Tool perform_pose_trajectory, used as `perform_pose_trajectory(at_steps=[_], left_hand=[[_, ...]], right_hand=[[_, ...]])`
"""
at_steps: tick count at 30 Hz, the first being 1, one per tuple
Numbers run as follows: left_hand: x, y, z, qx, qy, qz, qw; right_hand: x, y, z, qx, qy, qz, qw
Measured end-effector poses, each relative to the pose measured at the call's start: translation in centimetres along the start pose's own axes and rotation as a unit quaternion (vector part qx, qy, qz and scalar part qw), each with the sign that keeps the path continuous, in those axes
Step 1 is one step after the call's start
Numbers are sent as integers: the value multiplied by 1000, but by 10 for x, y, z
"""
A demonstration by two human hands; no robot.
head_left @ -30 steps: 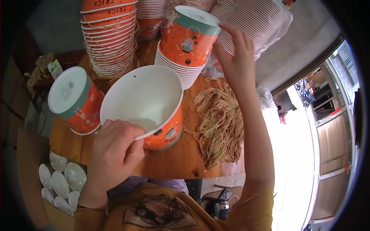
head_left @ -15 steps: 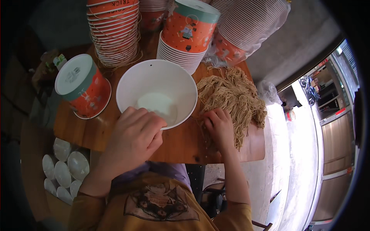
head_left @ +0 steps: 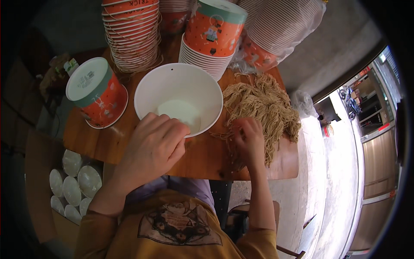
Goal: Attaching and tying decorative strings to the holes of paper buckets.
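Observation:
A paper bucket [head_left: 172, 86] with a white inside lies tilted on the table, its mouth facing me. One small hole shows near its far rim. My left hand [head_left: 157, 136] is closed on the bucket's near rim, thumb outside and fingers over the edge. To the right is a loose heap of tan cords [head_left: 267, 108]. At the heap's near left edge my right hand [head_left: 249, 140] is closed, fingers curled in toward the thumb. Loose strands run beside and under it; whether a cord is between the fingertips is hidden.
An orange and green bucket [head_left: 101, 95] stands upside down at left. Behind are a corded stack of buckets [head_left: 131, 36], another stack [head_left: 213, 32] and plastic-wrapped stacks [head_left: 280, 30]. A cardboard box [head_left: 39, 190] of white-looking buckets sits below the wooden table [head_left: 103, 144].
My right hand has turned and curled its fingers more at the cord heap. My left hand stays on the bucket's rim. The whole view has shifted slightly.

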State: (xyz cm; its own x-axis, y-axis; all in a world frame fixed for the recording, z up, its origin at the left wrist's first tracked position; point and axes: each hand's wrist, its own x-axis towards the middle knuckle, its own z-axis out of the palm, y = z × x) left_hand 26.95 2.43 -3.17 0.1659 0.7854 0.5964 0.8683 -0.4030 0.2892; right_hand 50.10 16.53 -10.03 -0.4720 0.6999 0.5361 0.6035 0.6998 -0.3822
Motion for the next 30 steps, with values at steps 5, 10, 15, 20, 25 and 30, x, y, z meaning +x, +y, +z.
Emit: perform_pose_trajectory(at_steps=[5,10,15,20,25,30], left_hand=[[-1,2,1,-3,12,5,1000],[-2,0,0,-14,0,-8,1000],[-1,1,0,-11,1,-6,1000],[-3,-1,-2,1,-9,-14,1000],[5,4,-10,-19,-46,-25,998],[-4,4,-24,-200,3,-59,978]], right_hand=[[-3,3,19,-60,-91,-89,990],[-4,-16,5,49,-69,-60,995],[-11,-27,-1,95,-37,-44,994],[-31,-96,-13,228,-54,-153,960],[-54,-165,1,353,-121,-191,908],[-33,-137,-4,508,-61,237,826]])
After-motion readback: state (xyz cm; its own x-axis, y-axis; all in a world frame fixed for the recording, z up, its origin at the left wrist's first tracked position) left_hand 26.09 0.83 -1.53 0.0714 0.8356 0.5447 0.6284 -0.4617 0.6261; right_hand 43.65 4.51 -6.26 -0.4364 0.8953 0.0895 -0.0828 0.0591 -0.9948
